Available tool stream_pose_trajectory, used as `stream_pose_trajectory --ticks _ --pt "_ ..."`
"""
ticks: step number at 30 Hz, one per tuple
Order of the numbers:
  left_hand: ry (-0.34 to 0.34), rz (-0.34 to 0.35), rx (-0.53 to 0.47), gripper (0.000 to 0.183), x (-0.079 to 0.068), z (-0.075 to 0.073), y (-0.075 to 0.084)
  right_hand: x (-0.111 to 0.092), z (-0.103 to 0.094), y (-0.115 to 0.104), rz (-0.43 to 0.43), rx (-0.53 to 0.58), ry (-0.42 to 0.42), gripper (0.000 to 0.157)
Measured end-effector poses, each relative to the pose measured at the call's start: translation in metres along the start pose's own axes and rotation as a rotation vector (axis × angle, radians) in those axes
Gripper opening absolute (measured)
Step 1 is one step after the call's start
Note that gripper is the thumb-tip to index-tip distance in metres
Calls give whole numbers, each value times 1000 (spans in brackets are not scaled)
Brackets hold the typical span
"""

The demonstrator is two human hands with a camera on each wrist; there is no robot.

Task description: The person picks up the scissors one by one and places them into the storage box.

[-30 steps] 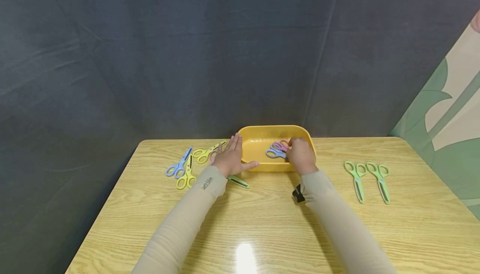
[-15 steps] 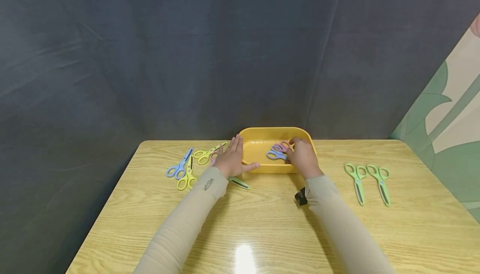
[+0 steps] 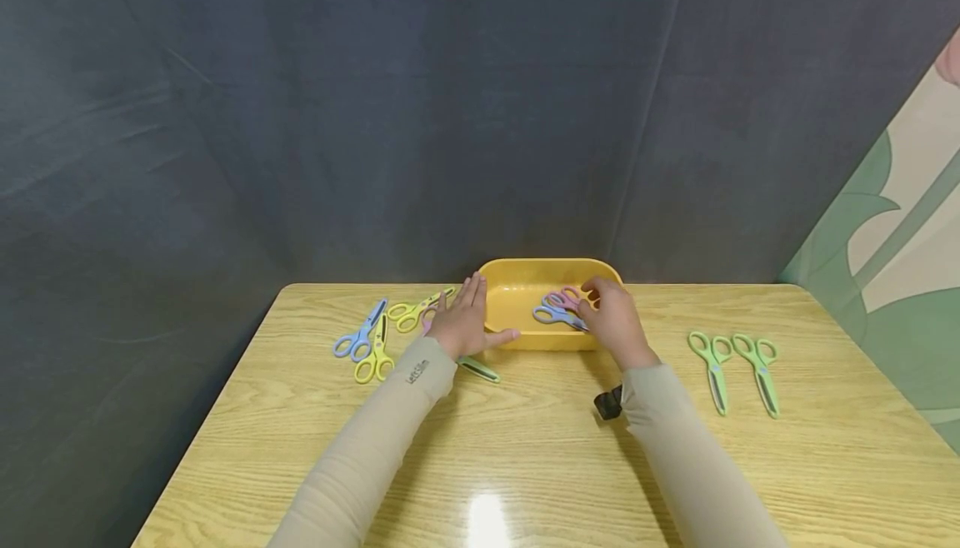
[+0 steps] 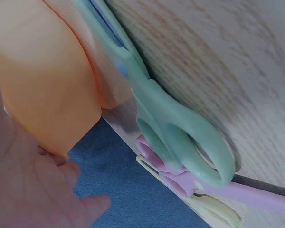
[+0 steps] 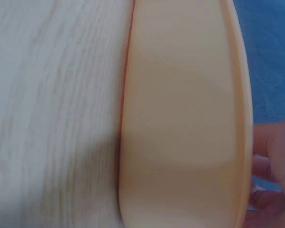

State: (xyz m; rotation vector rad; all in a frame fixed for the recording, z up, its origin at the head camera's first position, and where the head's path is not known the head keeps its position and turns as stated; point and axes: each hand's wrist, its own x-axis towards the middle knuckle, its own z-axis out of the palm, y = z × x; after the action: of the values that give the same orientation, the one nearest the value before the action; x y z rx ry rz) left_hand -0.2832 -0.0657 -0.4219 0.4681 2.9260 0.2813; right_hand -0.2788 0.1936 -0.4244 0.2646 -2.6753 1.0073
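A yellow bin (image 3: 547, 340) stands at the table's back edge. Inside, toward its right end, blue scissors (image 3: 572, 319) and pink scissors (image 3: 572, 299) lie overlapping. My left hand (image 3: 461, 325) rests against the bin's left end, fingers straight and thumb along the front. My right hand (image 3: 618, 323) reaches over the right end, thumb and index finger apart beside the pink scissors; in the right wrist view the bin wall (image 5: 180, 109) hides part of it. Below the left hand, the left wrist view shows green scissors (image 4: 154, 97) lying over another pink pair (image 4: 256, 194).
Left of the bin lie blue scissors (image 3: 363, 336) and yellow scissors (image 3: 379, 341), with a second yellow pair (image 3: 412, 311) behind. Two green scissors (image 3: 715, 358) lie side by side at the right. A dark curtain (image 3: 450, 115) hangs behind the table (image 3: 555, 448).
My right hand has drawn slightly right and toward me, its thumb and index finger parting, while the scissors in the bin stay put. The left hand keeps its place.
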Motion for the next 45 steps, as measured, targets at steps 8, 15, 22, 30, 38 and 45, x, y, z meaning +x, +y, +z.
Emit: stream_pose_trajectory --ticks 8,15,22,30,38,45 --pt "0 0 -3 116 1 1 0 -7 -9 -1 24 42 33 27" --pt "1 -3 1 117 0 0 -1 -14 -17 3 27 39 85 27" --pt "0 -4 10 117 0 -1 0 -21 -27 3 3 38 152 25" --pt "5 -6 20 117 1 1 -1 -31 -40 4 16 -21 171 28" --pt "13 2 10 118 4 3 -2 -38 -53 8 43 -40 165 31" --pt "4 0 -5 118 1 1 -1 -43 -67 11 112 -31 110 35"
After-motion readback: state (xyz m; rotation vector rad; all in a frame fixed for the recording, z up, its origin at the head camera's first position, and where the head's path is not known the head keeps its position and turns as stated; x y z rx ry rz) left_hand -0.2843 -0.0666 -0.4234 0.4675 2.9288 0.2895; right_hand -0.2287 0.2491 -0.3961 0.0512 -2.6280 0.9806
